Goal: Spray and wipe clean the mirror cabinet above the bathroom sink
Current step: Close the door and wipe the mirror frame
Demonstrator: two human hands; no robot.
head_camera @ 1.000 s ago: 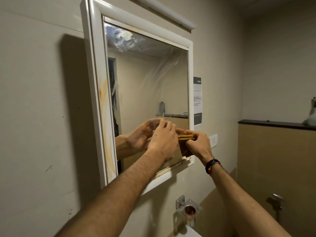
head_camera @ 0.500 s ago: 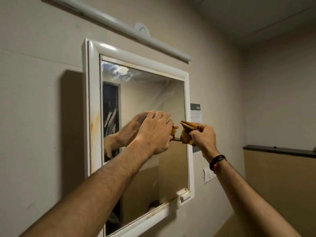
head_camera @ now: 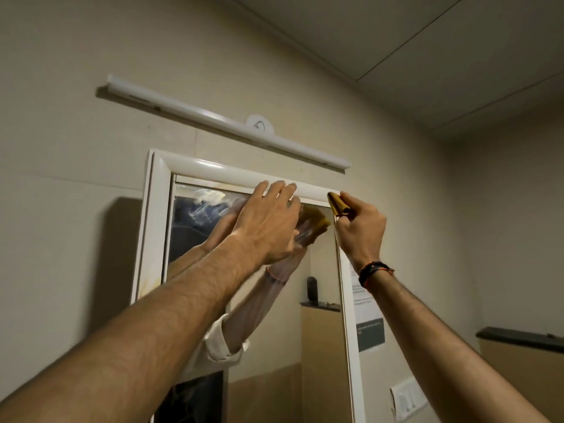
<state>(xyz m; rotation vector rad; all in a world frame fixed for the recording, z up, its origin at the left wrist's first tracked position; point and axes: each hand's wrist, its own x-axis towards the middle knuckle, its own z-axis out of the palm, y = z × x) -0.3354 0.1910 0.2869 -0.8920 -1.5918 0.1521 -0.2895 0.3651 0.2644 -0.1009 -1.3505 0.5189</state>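
Note:
The mirror cabinet (head_camera: 158, 209) has a white frame and hangs on the beige wall; its glass reflects my arms and shows smears near the top left. My left hand (head_camera: 268, 221) lies with straight fingers against the top of the glass, fingertips on the upper frame. My right hand (head_camera: 360, 230) pinches a folded yellow cloth (head_camera: 337, 203) at the frame's top right corner. A dark band sits on my right wrist. No spray bottle is in view.
A white tube light (head_camera: 213, 120) runs along the wall just above the cabinet. A paper notice (head_camera: 366, 312) and a white switch plate (head_camera: 407, 398) are on the wall right of the frame. A dark-topped ledge (head_camera: 518, 338) stands at the far right.
Both hands have risen from the mirror's lower and middle part to its top edge. The view has tilted up, and the cloth now sits at the top right corner.

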